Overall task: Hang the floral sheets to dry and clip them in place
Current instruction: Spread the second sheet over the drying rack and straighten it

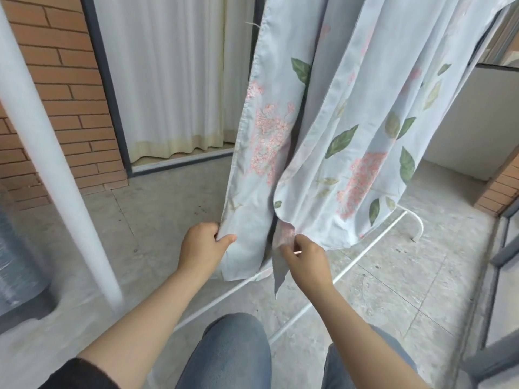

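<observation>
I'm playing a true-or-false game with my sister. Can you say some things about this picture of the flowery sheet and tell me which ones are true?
1. The left hand and the right hand both hold the floral sheet near its bottom. True.
2. The sheet lies flat on the floor. False: it hangs down from above.
3. There is a brick wall on the left. True.
4. The person wears red trousers. False: they are blue jeans.
</observation>
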### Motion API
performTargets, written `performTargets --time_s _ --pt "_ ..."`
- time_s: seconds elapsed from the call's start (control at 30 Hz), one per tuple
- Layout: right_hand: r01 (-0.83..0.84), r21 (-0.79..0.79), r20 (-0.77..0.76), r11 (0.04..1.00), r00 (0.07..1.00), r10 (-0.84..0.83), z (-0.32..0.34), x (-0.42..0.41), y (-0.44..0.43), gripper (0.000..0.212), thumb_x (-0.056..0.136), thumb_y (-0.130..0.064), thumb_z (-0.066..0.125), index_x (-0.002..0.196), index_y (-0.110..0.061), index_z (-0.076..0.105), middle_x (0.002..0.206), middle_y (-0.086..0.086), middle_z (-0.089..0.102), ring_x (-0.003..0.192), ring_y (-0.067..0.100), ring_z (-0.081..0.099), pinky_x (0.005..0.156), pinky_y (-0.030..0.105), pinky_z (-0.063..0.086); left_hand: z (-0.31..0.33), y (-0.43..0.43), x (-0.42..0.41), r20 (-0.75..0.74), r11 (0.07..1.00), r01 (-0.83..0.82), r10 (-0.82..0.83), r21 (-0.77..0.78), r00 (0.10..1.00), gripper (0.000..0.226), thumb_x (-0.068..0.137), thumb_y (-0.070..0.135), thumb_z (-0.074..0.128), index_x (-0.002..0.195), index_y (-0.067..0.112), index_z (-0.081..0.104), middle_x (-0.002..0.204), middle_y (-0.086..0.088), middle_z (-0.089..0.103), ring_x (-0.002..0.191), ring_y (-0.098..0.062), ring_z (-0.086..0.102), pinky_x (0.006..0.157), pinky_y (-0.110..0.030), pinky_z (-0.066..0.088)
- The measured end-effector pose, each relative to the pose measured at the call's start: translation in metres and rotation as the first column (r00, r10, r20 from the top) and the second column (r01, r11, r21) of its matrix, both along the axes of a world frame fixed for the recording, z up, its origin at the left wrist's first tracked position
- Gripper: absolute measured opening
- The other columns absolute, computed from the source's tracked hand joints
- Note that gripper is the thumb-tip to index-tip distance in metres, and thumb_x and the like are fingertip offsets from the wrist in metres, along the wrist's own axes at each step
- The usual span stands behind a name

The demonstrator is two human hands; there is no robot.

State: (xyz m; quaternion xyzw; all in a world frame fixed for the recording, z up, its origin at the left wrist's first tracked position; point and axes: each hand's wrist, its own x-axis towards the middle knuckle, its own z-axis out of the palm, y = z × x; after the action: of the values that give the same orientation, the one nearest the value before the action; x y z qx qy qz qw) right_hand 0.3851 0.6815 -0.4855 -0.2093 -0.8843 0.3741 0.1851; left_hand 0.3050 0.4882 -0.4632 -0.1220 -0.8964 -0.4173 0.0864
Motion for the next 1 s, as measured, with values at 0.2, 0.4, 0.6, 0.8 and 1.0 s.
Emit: performTargets --time_s 0.2,0.4,0.6,0.8,1.0 --pt "-0.068 -0.015 0.035 0.998 0.997 0.069 -0.016 0.013 0.018 0.028 0.089 -0.028 0.054 0.073 -0.006 0.056 0.063 0.002 0.06 0.056 0.019 0.053 0.054 0.032 0.04 -0.04 0.023 -0.003 0.145 0.998 0.04 -0.046 0.046 0.988 0.032 0.078 0.025 0.075 0.057 0.007 0.059 0.062 -0.009 0.064 0.06 -0.026 0.059 0.051 -0.028 0.037" --pt "-0.132 0.073 0.082 0.989 0.989 0.126 -0.034 0.0 0.013 0.04 0.093 -0.03 0.05 0.061 -0.007 0.043 0.051 0.0 0.047 0.049 0.021 0.04 0.049 0.035 0.035 -0.056 0.032 -0.008 0.243 0.983 0.129 -0.158 0.13 0.957 0.025 0.084 0.025 0.071 0.073 0.004 0.064 0.078 -0.013 0.069 0.076 -0.028 0.064 0.067 -0.034 0.047" --pt "-0.158 -0.026 0.121 0.987 0.98 0.16 -0.05 0.017 0.01 0.04 0.089 -0.022 0.055 0.058 -0.01 0.033 0.052 0.0 0.03 0.05 0.014 0.024 0.051 0.03 0.023 -0.08 0.03 -0.005 0.336 0.967 0.133 -0.202 0.219 0.92 0.025 0.09 0.028 0.064 0.1 0.005 0.07 0.098 -0.013 0.072 0.092 -0.028 0.067 0.088 -0.044 0.052" --pt "-0.272 -0.072 0.08 0.959 0.957 0.278 -0.047 0.03 -0.008 0.044 0.092 -0.025 0.054 0.056 -0.007 0.036 0.05 0.002 0.032 0.048 0.013 0.026 0.05 0.033 0.024 -0.088 0.046 -0.015 0.407 0.941 0.027 -0.171 0.337 0.897 0.044 0.081 0.042 0.068 0.091 0.0 0.07 0.094 -0.023 0.071 0.087 -0.036 0.068 0.082 -0.051 0.055" --pt "-0.27 -0.339 -0.008 0.901 0.959 0.285 -0.047 0.034 -0.013 0.038 0.088 -0.033 0.047 0.068 -0.008 0.066 0.075 0.017 0.066 0.075 0.035 0.06 0.075 0.047 0.049 -0.08 0.033 0.0 0.539 0.653 0.027 -0.647 0.757 0.539 0.035 0.091 0.027 0.063 0.118 0.005 0.064 0.12 -0.017 0.066 0.111 -0.029 0.063 0.102 -0.045 0.043"
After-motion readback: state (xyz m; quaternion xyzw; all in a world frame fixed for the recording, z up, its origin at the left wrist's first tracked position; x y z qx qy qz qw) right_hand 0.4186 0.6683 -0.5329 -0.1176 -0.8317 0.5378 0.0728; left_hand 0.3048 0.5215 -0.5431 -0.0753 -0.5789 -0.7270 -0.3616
